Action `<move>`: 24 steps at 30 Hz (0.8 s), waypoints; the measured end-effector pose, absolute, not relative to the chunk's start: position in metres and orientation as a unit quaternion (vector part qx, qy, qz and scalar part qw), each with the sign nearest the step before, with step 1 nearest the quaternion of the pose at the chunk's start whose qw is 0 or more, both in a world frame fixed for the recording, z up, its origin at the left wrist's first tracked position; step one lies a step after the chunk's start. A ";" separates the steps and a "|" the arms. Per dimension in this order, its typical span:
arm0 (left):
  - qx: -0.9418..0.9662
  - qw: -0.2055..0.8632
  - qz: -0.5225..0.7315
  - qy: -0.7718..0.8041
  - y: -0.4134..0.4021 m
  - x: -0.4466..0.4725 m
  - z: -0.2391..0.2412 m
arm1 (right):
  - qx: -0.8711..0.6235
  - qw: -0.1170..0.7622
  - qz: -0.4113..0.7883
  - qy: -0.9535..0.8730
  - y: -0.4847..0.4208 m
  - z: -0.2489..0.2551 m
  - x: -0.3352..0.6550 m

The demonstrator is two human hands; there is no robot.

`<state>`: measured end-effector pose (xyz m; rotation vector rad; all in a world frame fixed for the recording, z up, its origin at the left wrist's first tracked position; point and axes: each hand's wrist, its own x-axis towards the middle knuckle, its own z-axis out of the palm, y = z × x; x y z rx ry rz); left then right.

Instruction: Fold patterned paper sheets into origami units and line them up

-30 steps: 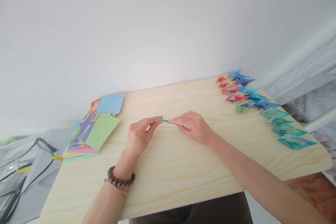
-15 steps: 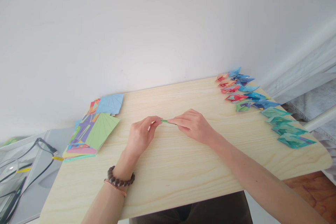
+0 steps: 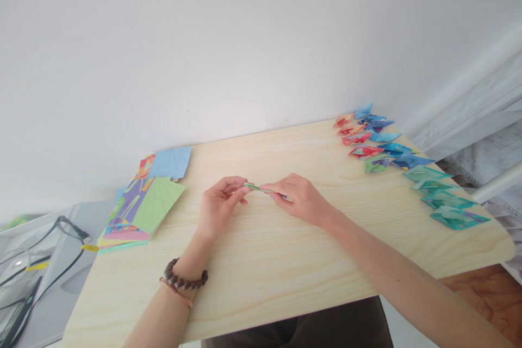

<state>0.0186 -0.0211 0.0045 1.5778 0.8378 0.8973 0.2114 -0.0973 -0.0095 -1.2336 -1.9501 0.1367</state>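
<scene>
A narrow strip of folded green paper (image 3: 256, 188) stretches between my two hands, seen almost edge-on above the table. My left hand (image 3: 220, 201) pinches its left end between thumb and fingers. On the other end, my right hand (image 3: 299, 197) is closed, index finger stretched along the paper and thumb below. The fingers cover much of the paper, so its folded shape is hard to make out. A beaded bracelet and a copper-coloured bangle circle my left wrist.
Printed paper sheets (image 3: 159, 201), green, blue and purple, lie stacked at the table's left. Along the right edge stand several folded paper pieces (image 3: 424, 174) in red, blue and green. Left of the wooden table (image 3: 261, 283) are cables (image 3: 61, 223). A white wall rises behind.
The folded paper has tilted so that more of its face shows. My left fingers have shifted their hold, and my right hand has turned slightly.
</scene>
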 end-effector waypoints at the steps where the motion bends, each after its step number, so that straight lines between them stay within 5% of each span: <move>1: 0.662 0.547 0.371 0.354 -0.021 0.019 0.005 | -0.486 0.404 0.055 -0.773 -0.098 -0.009 0.211; 14: 0.676 0.537 0.390 0.320 -0.021 0.018 0.004 | -0.491 0.409 0.053 -0.768 -0.098 -0.007 0.212; 24: 0.785 0.346 0.377 0.350 -0.023 0.011 0.002 | -0.488 0.413 0.053 -0.767 -0.099 -0.008 0.211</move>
